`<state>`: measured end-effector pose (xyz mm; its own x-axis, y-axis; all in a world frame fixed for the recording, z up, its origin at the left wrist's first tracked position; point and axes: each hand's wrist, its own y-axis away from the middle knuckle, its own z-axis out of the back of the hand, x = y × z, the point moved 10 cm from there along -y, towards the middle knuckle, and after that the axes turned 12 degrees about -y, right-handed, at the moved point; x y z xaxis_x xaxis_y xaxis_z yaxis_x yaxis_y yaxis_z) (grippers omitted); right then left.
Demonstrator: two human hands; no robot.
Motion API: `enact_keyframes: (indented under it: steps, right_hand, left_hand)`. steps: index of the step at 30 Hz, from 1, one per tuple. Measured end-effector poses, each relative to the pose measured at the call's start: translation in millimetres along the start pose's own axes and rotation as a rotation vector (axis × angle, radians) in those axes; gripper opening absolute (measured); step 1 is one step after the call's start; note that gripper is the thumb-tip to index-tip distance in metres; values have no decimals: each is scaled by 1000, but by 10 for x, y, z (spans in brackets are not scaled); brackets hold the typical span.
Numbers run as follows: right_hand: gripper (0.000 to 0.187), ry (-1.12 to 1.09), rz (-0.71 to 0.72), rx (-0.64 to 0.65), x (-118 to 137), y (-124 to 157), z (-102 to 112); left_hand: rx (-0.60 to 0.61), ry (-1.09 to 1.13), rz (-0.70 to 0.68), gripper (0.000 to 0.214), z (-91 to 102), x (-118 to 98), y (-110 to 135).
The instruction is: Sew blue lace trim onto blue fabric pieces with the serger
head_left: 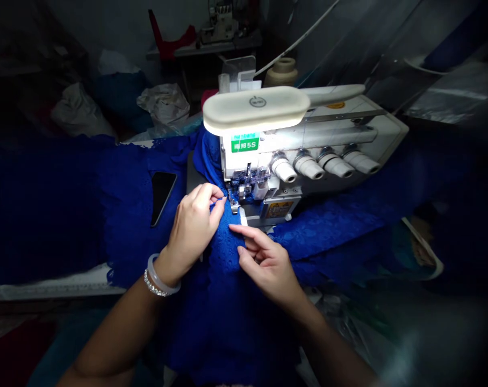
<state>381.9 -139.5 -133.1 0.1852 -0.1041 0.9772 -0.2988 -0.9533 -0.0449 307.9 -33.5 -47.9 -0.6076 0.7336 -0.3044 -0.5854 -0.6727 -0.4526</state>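
Observation:
Blue lace fabric (225, 301) runs from my lap up to the presser foot (234, 203) of a white overlock sewing machine (324, 134). Just left of the foot, my left hand (193, 220) pinches a fold of this fabric between thumb and fingertips. My right hand (266, 260) rests on the fabric in front of the foot, its index finger stretched out and its thumb apart, the other fingers curled. Nothing shows in its grasp. The needle area is lit but partly hidden by metal parts.
A black phone (162, 198) lies on blue fabric to the left. An oval lamp (256, 110) hangs over the needle area. Tension dials (308, 164) jut from the machine front. Behind stand a thread cone (283, 72), white bags (163, 105) and another sewing machine (222, 24).

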Motion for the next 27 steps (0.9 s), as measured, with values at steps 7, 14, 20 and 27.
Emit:
enact_keyframes:
  steps: [7, 14, 20, 27]
  right_hand:
    - [33, -36, -21, -62, 15, -38, 47]
    - [38, 246, 54, 246, 300, 698, -118]
    - [36, 483, 163, 428, -108, 1440, -175]
    - [33, 580, 319, 2, -18, 1302, 17]
  left_hand:
    - [-157, 12, 59, 9, 263, 101, 316]
    - [492, 564, 557, 27, -261, 357, 1630]
    - [341, 399, 472, 29, -97, 574, 1488]
    - [232, 419, 489, 25, 105, 499, 1513]
